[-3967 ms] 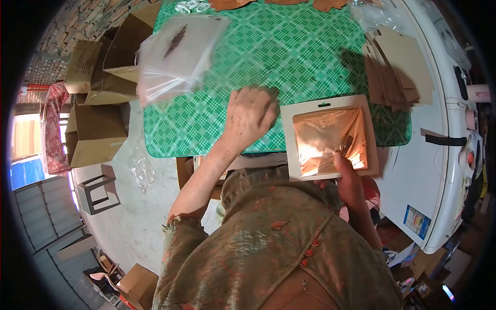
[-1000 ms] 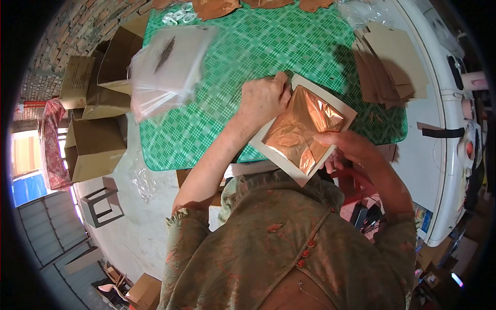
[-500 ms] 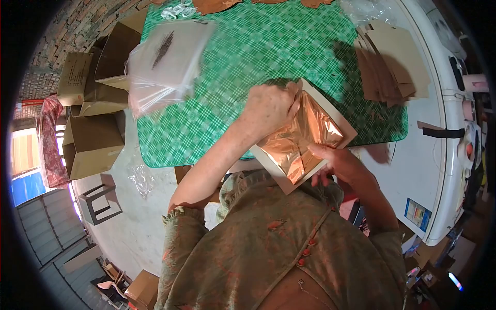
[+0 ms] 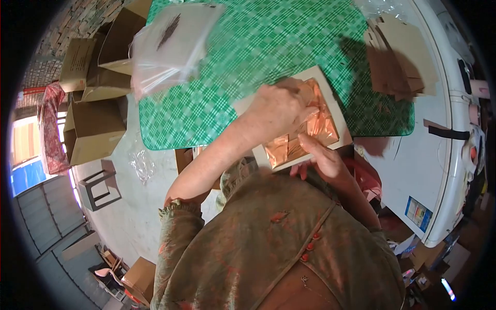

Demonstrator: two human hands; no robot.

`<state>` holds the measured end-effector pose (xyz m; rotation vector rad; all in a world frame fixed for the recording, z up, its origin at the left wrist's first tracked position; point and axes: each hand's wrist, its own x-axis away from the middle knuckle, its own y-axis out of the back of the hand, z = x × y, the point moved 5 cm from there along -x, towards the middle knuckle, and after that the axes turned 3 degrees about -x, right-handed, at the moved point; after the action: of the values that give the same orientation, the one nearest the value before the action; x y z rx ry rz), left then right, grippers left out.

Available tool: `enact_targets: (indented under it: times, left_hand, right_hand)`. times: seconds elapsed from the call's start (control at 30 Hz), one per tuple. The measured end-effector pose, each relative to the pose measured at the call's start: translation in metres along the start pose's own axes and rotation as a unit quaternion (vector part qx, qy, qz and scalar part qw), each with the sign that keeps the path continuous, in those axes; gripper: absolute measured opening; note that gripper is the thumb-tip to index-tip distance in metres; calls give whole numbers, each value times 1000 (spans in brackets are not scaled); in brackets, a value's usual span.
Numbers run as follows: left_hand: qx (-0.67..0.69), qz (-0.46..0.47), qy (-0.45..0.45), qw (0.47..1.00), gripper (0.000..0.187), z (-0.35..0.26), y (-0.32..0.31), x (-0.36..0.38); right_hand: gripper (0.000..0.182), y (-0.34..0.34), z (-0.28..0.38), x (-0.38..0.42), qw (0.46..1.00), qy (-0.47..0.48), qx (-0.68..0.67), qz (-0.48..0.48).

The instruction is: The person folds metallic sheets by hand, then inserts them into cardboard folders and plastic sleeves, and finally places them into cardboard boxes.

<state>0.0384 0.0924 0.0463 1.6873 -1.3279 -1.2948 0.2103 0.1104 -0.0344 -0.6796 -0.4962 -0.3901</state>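
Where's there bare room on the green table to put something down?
The widest bare patch of green tablecloth lies between the clear bags and brown cards. A smaller one, at the near left corner, lies between the bags and left forearm. Crowded: front middle, where left hand and right hand meet over the copper-foil card.

A brick wall (image 4: pixel 77 26) of rough, uneven courses fills the upper left. Below it, strong daylight shows in a bright opening (image 4: pixel 27 137) with a blue panel (image 4: pixel 31 173) at its foot and a red patterned cloth (image 4: pixel 54 129) hanging alongside. Grey metal panels (image 4: pixel 46 222) line the lower left. On the pale, scuffed concrete floor (image 4: pixel 124 227) sits a grey open frame (image 4: pixel 89 197), near open cardboard boxes (image 4: pixel 95 137). A round-cornered table (image 4: pixel 289 36) wears green plaid; the far right edge is dim.
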Motion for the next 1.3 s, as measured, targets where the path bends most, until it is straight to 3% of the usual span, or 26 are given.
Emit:
enact_targets:
  times: [0.1,0.2,0.37,0.47,0.6,0.63,0.73,0.77,0.87,0.93,1.0,1.03,1.13,1.2,1.3]
  left_hand:
    - [116,-27,144,982,28,14,26,20]
    - [270,-89,313,906,19,33,31,67]
    - [315,-127,453,824,19,18,17,160]
    - [398,-139,505,753,20,-12,10,186]
    - [500,-140,498,695,31,-24,-18,200]
    - [493,-125,527,680,33,-26,-22,198]
    - [525,-125,530,654,33,-30,-25,187]
    - [561,-163,514,628,31,-30,-30,190]
    - [583,-174,524,595,26,-26,-36,193]
    - [620,-139,521,570,19,-25,-43,201]
    - [637,-97,517,564,18,-28,-46,206]
    - [652,-37,502,567,22,-28,-46,209]
    - [605,-66,510,608,27,-33,-37,201]
    - [621,-86,499,598,30,-32,-35,198]
    - [652,-111,501,558,32,-31,-34,197]
  right_hand:
    - [47,-12,9,4,999,24,-15,-24]
    - [55,-4,-5,0,999,10,-37,1]
    - [59,-13,-15,-1,996,-50,-62,-35]
    - [61,-11,-31,-9,991,-106,-70,37]
    - [55,-19,-35,2,994,-87,-16,70]
    - [45,-21,-27,9,993,-83,37,70]
    - [35,-1,-22,21,989,-60,132,21]
    - [28,10,-18,27,985,-69,159,-14]
    - [24,53,-11,46,968,48,229,-86]
    - [25,78,-20,42,974,143,103,-144]
    - [26,90,-19,43,963,196,59,-175]
    - [27,78,-9,43,960,202,78,-178]
    - [29,63,-8,43,957,171,128,-193]
    - [27,42,-3,44,983,98,8,-156]
    - [23,30,3,45,982,69,56,-165]
